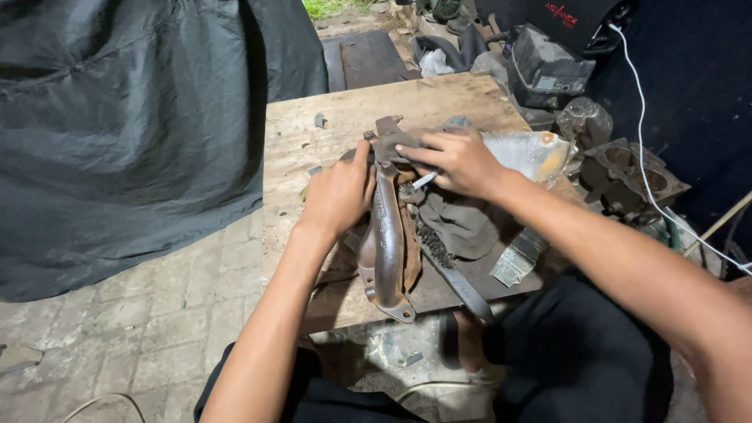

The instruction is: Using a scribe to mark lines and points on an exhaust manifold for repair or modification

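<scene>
Head view shows the left hand (338, 192) clasped on the rusty cast manifold (389, 243) at frame centre on the wooden bench (313, 141); the right hand (458, 160) pinches a small pale tool (424, 180) against it. Best steadied firmly, working in short controlled strokes.
</scene>
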